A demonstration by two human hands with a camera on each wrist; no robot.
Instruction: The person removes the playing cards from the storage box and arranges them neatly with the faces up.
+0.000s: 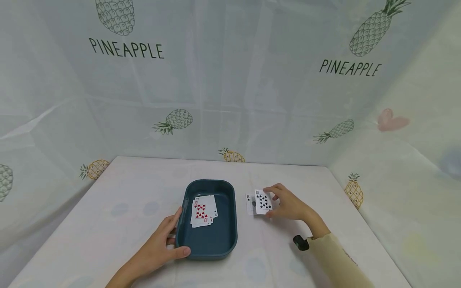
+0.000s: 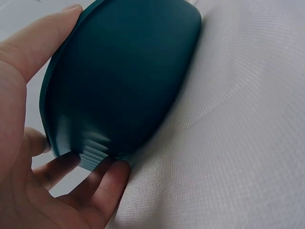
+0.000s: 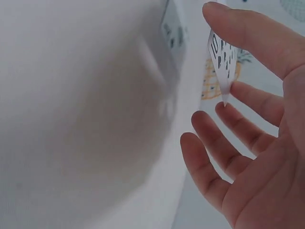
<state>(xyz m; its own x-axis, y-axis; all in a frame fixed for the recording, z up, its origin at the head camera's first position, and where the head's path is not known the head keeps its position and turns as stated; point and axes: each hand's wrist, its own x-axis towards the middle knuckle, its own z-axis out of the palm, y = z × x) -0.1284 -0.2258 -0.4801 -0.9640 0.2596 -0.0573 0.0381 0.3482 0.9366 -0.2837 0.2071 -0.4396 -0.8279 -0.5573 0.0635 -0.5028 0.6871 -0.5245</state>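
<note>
- Currently, the right hand holds a black ten between thumb and fingertips, the thumb at the card's near edge and a finger at its far edge; the hand is parted only as far as the card's length, the palm clear of it
- The right wrist view shows the ten tilted and clear of the table, the other fingers curved loosely beside it; suit not certain
- A black ace lies face up on the table, just right of the tray, partly covered by the ten in the head view
- The left hand grips the tray at its left side: thumb at the near left corner, fingers wide apart from it and bent against the outer wall
- The tray is dark blue, rounded at the corners, and stands on the table between the two hands
- Inside the tray, toward its far left part, a few loosely overlapped cards lie face up, ten of hearts on top
- Pale sleeve on the right arm, small black device at the cuff
- White sheet with pineapple prints stands behind the table
</note>
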